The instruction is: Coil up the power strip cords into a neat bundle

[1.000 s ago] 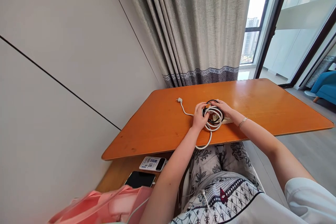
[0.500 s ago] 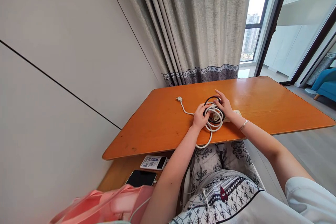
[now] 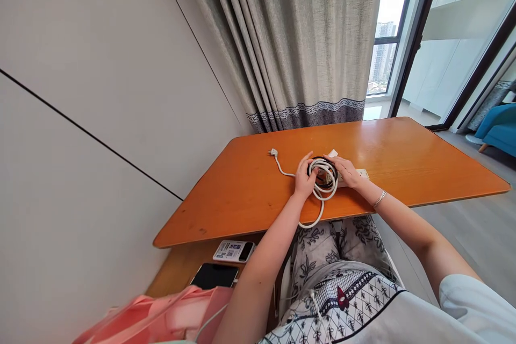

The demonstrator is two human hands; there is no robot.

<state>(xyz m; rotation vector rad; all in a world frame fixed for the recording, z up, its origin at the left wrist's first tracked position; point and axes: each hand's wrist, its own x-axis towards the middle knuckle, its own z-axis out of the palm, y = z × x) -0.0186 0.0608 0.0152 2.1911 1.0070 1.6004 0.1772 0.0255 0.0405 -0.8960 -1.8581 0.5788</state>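
A coil of white cable (image 3: 329,195) stands upright over the table, with a loop of black cable (image 3: 317,158) wound along it. My left hand (image 3: 305,177) grips the coil's left side, its thumb across the loops and its index finger raised. Against the upper right of the coil lies my right hand (image 3: 346,171), fingers stretched out. Behind and below that hand a white power strip (image 3: 363,173) is partly hidden, and a small white block (image 3: 332,153) shows above its fingers. The white cable's plug (image 3: 274,153) rests on the table to the left.
The orange-brown wooden table (image 3: 226,193) ends just before my lap. Lower left, a white power bank (image 3: 234,251) and a dark-screened phone (image 3: 214,276) lie on a lower surface beside a pink bag (image 3: 161,317). A curtain (image 3: 314,54) hangs beyond the table.
The black loop that stood out above the coil is now drawn in close around it. My right fingers have come down onto the coil, and the white block has come into sight.
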